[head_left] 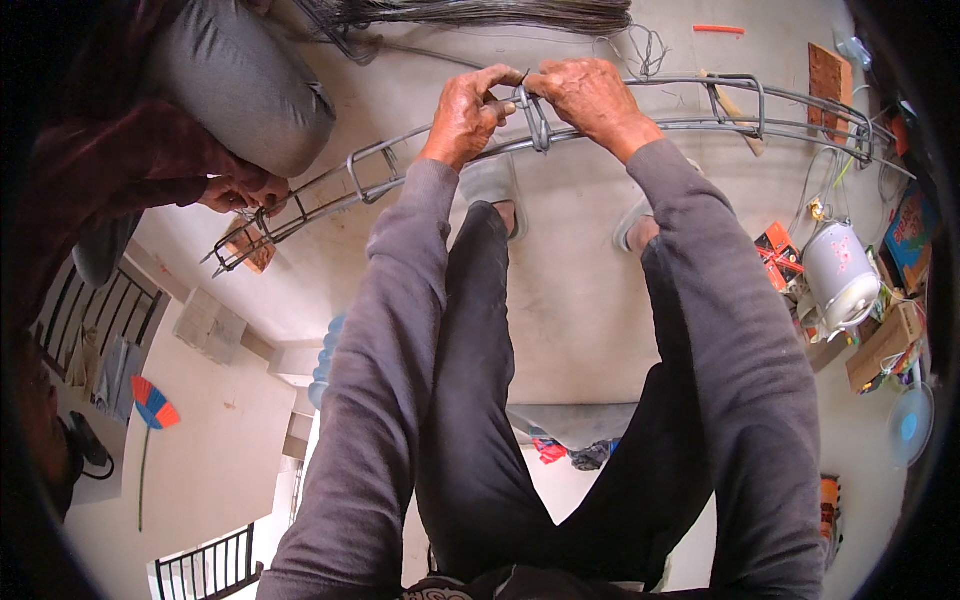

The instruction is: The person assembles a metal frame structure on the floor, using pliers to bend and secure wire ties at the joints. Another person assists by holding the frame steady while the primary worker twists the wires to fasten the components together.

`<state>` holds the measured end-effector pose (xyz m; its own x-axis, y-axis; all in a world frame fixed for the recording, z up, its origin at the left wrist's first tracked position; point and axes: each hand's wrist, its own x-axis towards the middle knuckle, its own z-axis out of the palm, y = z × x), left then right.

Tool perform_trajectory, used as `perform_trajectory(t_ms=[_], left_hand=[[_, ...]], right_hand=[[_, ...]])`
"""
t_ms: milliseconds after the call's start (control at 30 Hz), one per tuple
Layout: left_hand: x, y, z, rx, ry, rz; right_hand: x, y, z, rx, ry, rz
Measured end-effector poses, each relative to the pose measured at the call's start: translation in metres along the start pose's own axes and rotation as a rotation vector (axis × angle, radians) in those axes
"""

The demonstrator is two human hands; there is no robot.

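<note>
A long, narrow cage of steel rods point(640, 126) with rectangular wire stirrups point(357, 178) stretches across in front of me. My left hand point(468, 112) and my right hand point(592, 98) meet at a stirrup point(540, 128) near the middle of the cage. The left fingers and thumb curl in against its top corner from the left. From the right, the right fingertips pinch at the same corner. Whatever small piece lies between the fingertips is too hidden to name. Both palms face away from view.
A co-worker's hand point(243, 192) is at the cage's left end, beside a brick point(252, 246). Another brick point(828, 90) lies by the right end. A bundle of thin rods point(500, 14) lies beyond. At right stand a pale kettle point(838, 262) and a cardboard box point(884, 346).
</note>
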<state>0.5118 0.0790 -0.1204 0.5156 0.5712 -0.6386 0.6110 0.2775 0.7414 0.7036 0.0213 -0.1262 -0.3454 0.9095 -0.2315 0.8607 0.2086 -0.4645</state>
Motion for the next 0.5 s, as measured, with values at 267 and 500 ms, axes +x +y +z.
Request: perform_trajectory(t_ms=[267,500], left_hand=[[-0.008,-0.008,0.001,-0.046,-0.027,-0.003],[-0.011,-0.004,0.007,-0.096,-0.017,-0.010]], right_hand=[[-0.004,0.001,-0.022,0.060,-0.067,-0.127],[0.010,0.005,-0.041,0.288,-0.079,0.021]])
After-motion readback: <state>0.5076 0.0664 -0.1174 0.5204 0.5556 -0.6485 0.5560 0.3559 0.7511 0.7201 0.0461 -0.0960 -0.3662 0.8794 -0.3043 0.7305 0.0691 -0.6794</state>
